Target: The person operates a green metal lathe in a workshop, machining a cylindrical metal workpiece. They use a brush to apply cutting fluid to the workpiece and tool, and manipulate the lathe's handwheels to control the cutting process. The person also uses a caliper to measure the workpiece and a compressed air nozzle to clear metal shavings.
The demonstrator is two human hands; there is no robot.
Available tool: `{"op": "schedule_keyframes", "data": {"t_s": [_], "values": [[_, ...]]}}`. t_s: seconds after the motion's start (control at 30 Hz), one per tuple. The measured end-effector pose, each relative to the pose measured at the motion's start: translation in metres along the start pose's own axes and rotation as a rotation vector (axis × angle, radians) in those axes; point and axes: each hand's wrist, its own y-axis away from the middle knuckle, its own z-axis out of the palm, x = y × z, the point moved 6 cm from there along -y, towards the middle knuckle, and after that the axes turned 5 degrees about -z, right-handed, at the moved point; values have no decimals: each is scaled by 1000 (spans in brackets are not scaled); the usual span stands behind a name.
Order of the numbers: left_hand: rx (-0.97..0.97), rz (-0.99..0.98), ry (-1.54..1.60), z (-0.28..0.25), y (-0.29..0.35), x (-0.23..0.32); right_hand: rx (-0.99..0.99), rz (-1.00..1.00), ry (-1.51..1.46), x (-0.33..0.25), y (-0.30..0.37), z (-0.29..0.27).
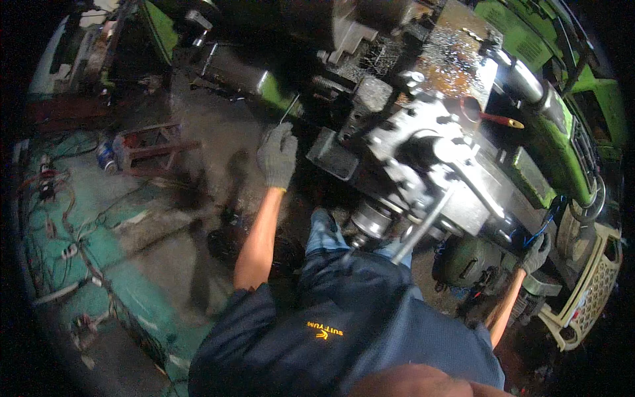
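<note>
A metal lathe with green housing fills the upper middle and right. My left hand point(278, 155), in a grey knitted glove, is closed on a thin metal rod point(290, 108) that sticks up beyond its fingers, left of the lathe's carriage. The tool post point(423, 142), bright under the lamp, stands to the right of that hand. Far to the right, my gloved right hand point(534, 255) is at the machine's edge beside a thin blue cable point(548, 221). Its fingers are partly hidden in shadow, so their grip is unclear.
A brush with a red and yellow handle point(503, 120) lies near wet metal chips point(456, 59). Long lever handles point(426, 225) reach toward my body. A cream perforated stool point(589, 291) stands right. Leftward are a rusty frame point(159, 151), a can point(106, 157) and floor cables point(73, 245).
</note>
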Motion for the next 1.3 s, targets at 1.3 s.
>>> {"op": "schedule_keyframes", "data": {"t_s": [1.3], "values": [[-926,-543,-117,66,-17,-307,-27,-311,-557,-444,150,35]]}}
